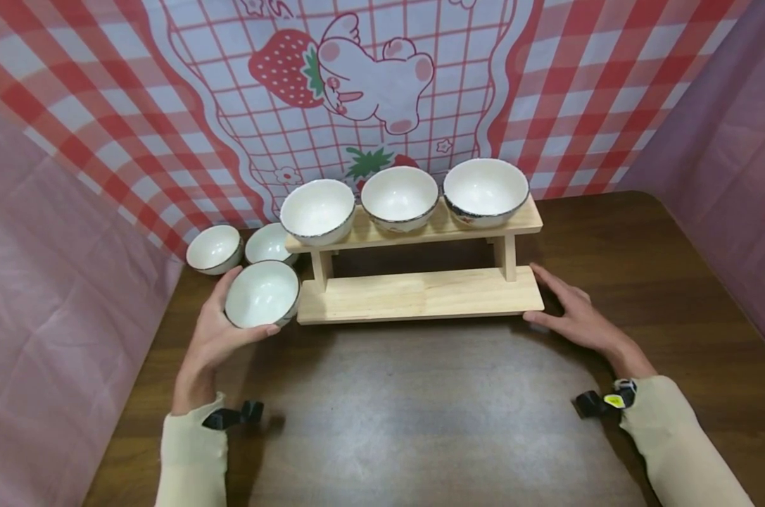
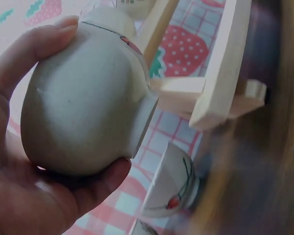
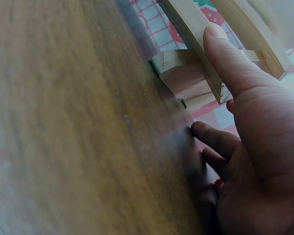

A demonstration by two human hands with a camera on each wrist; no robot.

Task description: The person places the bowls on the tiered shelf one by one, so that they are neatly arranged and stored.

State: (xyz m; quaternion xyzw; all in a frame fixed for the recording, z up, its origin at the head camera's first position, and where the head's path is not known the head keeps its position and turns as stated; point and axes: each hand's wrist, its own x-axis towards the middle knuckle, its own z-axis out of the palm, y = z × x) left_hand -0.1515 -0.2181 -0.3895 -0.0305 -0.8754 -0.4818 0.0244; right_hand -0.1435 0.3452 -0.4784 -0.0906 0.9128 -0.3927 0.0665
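My left hand (image 1: 220, 327) grips a white bowl (image 1: 262, 292) with a dark rim, thumb at the near side and fingers at the far left. In the left wrist view the held bowl (image 2: 88, 98) shows its pale outside and foot, raised off the table. It is just left of the lower shelf of a two-tier wooden stand (image 1: 420, 292). My right hand (image 1: 575, 313) holds the right end of that shelf, thumb at the front corner and a finger at the back. In the right wrist view the thumb (image 3: 230, 58) lies against the shelf edge; the other fingers are partly hidden.
On the upper shelf stand three white bowls, at left (image 1: 319, 210), middle (image 1: 400, 197) and right (image 1: 485, 190). Two more bowls, one at far left (image 1: 215, 249) and one partly covered (image 1: 269, 243), sit behind the left hand. A checked cloth (image 1: 578, 91) hangs behind the brown table (image 1: 420, 415).
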